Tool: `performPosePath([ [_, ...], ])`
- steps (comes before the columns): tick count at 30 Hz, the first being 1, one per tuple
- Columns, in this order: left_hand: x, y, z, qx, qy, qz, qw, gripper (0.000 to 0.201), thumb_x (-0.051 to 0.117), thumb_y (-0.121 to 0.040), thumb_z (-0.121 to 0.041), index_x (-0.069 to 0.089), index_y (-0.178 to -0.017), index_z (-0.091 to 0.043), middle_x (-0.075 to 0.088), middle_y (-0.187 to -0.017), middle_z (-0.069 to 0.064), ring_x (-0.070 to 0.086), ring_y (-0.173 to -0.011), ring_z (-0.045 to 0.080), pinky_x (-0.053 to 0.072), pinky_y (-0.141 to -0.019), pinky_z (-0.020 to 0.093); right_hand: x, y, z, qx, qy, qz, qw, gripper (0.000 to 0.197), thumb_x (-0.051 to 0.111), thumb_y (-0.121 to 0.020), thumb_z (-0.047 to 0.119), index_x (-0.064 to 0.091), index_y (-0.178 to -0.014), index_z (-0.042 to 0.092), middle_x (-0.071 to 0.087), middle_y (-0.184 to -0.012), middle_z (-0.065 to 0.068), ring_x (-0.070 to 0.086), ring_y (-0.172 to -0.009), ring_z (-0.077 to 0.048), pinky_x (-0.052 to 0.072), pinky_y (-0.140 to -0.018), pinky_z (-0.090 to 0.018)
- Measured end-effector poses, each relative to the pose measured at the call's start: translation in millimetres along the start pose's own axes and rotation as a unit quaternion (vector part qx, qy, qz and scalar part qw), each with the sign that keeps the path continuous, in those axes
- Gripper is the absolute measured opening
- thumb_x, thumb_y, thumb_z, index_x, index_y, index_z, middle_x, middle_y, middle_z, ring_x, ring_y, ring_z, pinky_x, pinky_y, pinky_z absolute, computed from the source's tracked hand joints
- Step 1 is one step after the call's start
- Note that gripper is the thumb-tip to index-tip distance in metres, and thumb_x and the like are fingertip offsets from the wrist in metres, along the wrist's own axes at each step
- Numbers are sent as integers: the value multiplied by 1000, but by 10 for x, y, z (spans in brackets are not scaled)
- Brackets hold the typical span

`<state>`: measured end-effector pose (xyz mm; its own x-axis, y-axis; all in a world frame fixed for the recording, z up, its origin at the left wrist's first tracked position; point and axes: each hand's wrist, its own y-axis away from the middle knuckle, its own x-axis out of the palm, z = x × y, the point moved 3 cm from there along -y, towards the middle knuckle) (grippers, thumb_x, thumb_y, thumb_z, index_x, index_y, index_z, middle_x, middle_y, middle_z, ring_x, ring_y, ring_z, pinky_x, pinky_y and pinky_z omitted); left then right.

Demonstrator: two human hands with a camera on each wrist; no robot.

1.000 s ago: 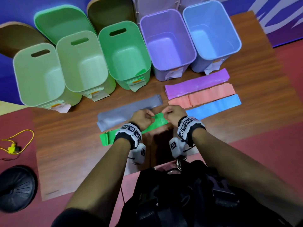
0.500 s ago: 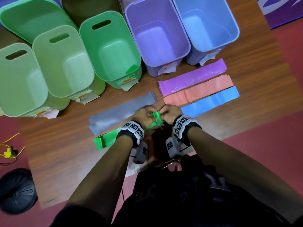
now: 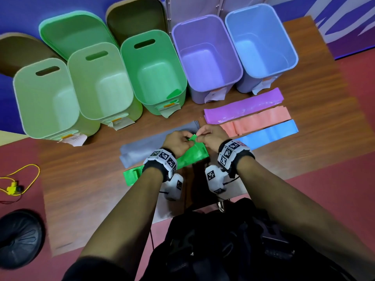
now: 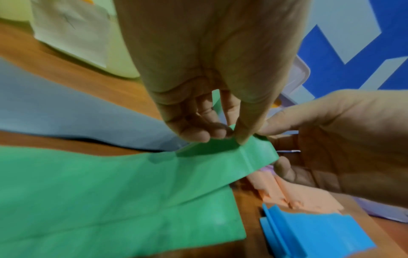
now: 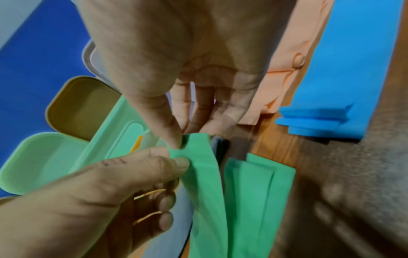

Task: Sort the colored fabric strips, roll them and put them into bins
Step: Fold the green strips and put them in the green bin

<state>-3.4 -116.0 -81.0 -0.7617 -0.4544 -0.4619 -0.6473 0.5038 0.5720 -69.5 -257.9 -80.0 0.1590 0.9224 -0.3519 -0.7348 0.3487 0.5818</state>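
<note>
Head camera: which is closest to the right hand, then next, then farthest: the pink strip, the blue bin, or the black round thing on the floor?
From the right hand:
1. Pink strip, just beside it, to its right.
2. Blue bin, at the table's back right.
3. Black round thing, on the floor, far left.

both hands (image 5: 167, 83) pinching green strip (image 5: 203, 167) (lifted end)

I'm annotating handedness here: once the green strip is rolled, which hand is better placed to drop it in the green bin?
Probably the left hand: the green bin stands on its side; both hands pinch the green strip.
</note>
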Motion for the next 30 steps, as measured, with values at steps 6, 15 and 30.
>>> performPosePath([
  [6, -312, 142, -99, 33, 35, -54, 997, 20, 73, -85, -18, 62, -71, -27, 55, -69, -2, 48, -68, 15, 37, -67, 27, 15, 119, 410, -65, -54, 16, 996, 18, 73, -80, 0, 67, -77, 16, 65, -71, 2, 59, -66, -6, 44, -65, -21],
  [15, -951, 476, -216, 87, 107, -134, 981, 20, 69, -88, -6, 63, -74, -19, 58, -68, -2, 51, -68, 14, 40, -69, 26, 150, 280, 1131, -160, -85, 55, 982, 13, 73, -84, 2, 72, -88, 15, 64, -59, 13, 57, -59, 3, 43, -63, -12],
  [30, -1500, 1018, -479, 172, 210, -261, 926, 14, 62, -87, 2, 63, -97, -8, 44, -48, -11, 36, -49, 7, 34, -53, 20, 194, 605, 1793, -301, -99, 68, 946, 15, 74, -85, 6, 76, -90, 21, 65, -67, 17, 58, -73, -5, 50, -75, -22],
])
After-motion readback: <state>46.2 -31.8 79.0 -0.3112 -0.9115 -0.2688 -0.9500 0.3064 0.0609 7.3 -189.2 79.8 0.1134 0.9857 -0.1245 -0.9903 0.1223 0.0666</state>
